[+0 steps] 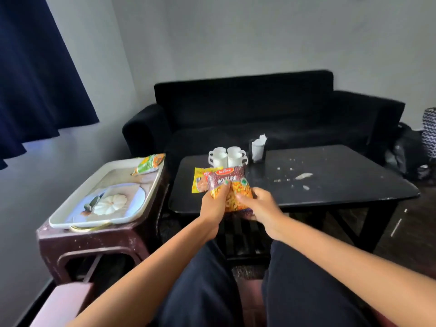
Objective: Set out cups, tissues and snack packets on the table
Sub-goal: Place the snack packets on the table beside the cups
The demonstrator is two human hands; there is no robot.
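Both hands hold a maroon and orange mixture snack packet [230,185] over the near left edge of the black table [330,180]. My left hand [213,204] grips its lower left side and my right hand [257,204] pinches its lower right. A yellow snack packet [199,179] lies on the table just behind it to the left. Several white cups [227,155] stand grouped at the table's far left. A dark holder with white tissues [258,148] stands to their right. A green snack packet [149,164] lies at the far corner of the cream tray [103,197].
The tray rests on a maroon plastic stool [94,241] left of the table. White crumbs [303,177] are scattered across the table's middle. A black sofa [259,109] stands behind the table, and dark bags [410,149] sit at the right.
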